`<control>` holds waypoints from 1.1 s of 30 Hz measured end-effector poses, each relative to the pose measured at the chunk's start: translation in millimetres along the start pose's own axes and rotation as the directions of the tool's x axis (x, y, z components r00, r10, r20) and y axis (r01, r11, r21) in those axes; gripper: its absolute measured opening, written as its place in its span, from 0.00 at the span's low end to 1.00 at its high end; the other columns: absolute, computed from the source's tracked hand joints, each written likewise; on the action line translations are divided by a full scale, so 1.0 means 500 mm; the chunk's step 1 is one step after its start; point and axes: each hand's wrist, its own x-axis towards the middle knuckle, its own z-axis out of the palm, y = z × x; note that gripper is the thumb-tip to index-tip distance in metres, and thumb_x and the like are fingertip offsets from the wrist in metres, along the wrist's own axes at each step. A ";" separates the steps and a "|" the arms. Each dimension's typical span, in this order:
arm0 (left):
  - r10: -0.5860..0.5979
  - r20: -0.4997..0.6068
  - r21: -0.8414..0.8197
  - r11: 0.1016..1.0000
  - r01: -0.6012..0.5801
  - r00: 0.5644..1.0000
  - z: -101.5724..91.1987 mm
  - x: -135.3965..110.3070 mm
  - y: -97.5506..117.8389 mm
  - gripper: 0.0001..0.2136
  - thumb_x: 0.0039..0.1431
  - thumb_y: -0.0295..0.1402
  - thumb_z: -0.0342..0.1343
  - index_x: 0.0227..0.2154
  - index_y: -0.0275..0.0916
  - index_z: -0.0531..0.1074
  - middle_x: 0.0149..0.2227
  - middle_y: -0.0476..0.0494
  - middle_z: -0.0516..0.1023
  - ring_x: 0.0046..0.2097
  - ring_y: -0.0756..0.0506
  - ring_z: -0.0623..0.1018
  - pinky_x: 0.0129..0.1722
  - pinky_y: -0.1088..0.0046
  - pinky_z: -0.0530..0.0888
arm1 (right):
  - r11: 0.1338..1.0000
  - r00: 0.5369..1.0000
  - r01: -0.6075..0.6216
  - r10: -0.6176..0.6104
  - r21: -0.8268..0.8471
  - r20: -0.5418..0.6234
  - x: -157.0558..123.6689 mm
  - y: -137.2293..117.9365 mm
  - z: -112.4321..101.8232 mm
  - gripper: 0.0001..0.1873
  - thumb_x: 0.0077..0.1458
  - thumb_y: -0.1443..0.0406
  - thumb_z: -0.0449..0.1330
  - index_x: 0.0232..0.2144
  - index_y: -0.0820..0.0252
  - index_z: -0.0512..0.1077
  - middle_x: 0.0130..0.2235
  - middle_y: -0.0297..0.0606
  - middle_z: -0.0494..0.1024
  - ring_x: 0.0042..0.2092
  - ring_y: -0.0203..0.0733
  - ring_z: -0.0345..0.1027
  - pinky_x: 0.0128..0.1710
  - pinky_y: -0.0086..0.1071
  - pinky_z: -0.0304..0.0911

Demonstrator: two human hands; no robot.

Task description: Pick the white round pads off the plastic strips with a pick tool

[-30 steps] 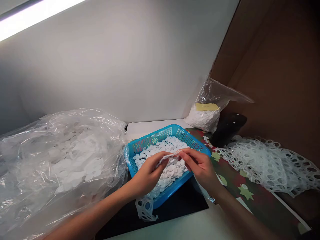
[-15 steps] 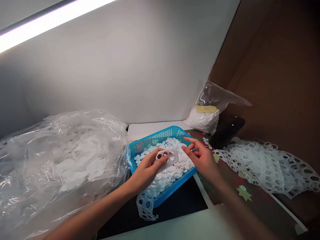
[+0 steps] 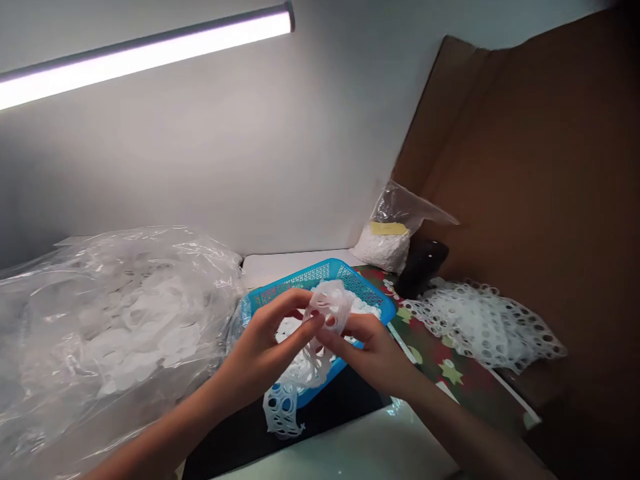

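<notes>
1. Two hands meet on one sheet (image 3: 333, 303), white and perforated, held up above the basket (image 3: 320, 265).
2. Your left hand (image 3: 270, 333) pinches the sheet between thumb and forefinger on its left side.
3. Your right hand (image 3: 375, 353) appears to pinch its lower right part; the remaining fingers are curled and partly hidden, so you cannot tell what they touch.
4. Judging by this grip, the step in hand is fingertip work around the holes. Support the web close to the hole being worked, and press lightly; the narrow bridges would probably tear under a hard pull.
5. Work over the basket, so that any loose bit should drop inside.
6. The basket is blue, with latticed walls, and contains loose white discs (image 3: 364, 308). A perforated strip (image 3: 283, 410) hangs over its near side; whether it joins your sheet cannot be told.
7. To your left, the large bag (image 3: 200, 257) is clear plastic, with white flat pieces showing through.
8. Behind the basket, the small bag (image 3: 400, 203) contains white material and bears a yellow label (image 3: 389, 229).
9. To your right lies a pile (image 3: 485, 327) of perforated sheeting.
</notes>
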 end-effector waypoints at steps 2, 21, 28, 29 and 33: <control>0.030 -0.053 0.048 0.998 -0.028 0.998 -0.010 -0.011 0.014 0.12 0.60 0.36 0.54 0.46 0.46 0.68 0.48 0.46 0.72 0.46 0.46 0.72 0.48 0.69 0.69 | 1.000 0.995 0.020 -0.021 -0.012 -0.101 -0.009 -0.022 -0.025 0.16 0.58 0.54 0.54 0.29 0.58 0.75 0.30 0.34 0.77 0.32 0.38 0.69 0.33 0.30 0.64; 0.362 -0.268 0.249 0.921 -0.298 0.893 -0.081 -0.091 0.104 0.03 0.55 0.38 0.57 0.33 0.48 0.73 0.40 0.54 0.75 0.44 0.45 0.75 0.43 0.69 0.73 | 0.773 0.792 -0.422 0.059 -0.475 -0.608 -0.078 -0.113 -0.582 0.15 0.49 0.60 0.59 0.42 0.52 0.72 0.42 0.42 0.77 0.41 0.44 0.73 0.35 0.34 0.68; 0.340 0.331 0.293 0.850 -0.439 0.880 -0.088 -0.135 0.121 0.10 0.58 0.28 0.52 0.36 0.51 0.75 0.34 0.51 0.77 0.34 0.47 0.76 0.31 0.77 0.70 | 0.223 0.768 -0.603 0.421 -0.766 -0.482 -0.050 -0.080 -0.601 0.29 0.32 0.71 0.66 0.43 0.63 0.73 0.47 0.53 0.75 0.48 0.58 0.70 0.41 0.40 0.68; 0.334 0.390 0.279 0.845 -0.456 0.858 -0.084 -0.146 0.128 0.12 0.57 0.26 0.52 0.37 0.51 0.74 0.33 0.50 0.77 0.34 0.47 0.76 0.33 0.77 0.70 | 0.248 0.816 -0.532 0.406 -0.809 -0.412 -0.034 -0.081 -0.585 0.26 0.34 0.70 0.65 0.42 0.61 0.74 0.45 0.51 0.76 0.49 0.58 0.70 0.43 0.40 0.68; 0.326 0.446 0.277 0.836 -0.475 0.834 -0.058 -0.190 0.138 0.11 0.57 0.27 0.53 0.38 0.50 0.74 0.31 0.47 0.78 0.33 0.45 0.76 0.37 0.71 0.70 | 0.376 0.926 -0.288 0.344 -0.881 -0.156 0.059 -0.098 -0.468 0.19 0.40 0.62 0.65 0.39 0.57 0.76 0.41 0.47 0.79 0.43 0.55 0.73 0.41 0.40 0.68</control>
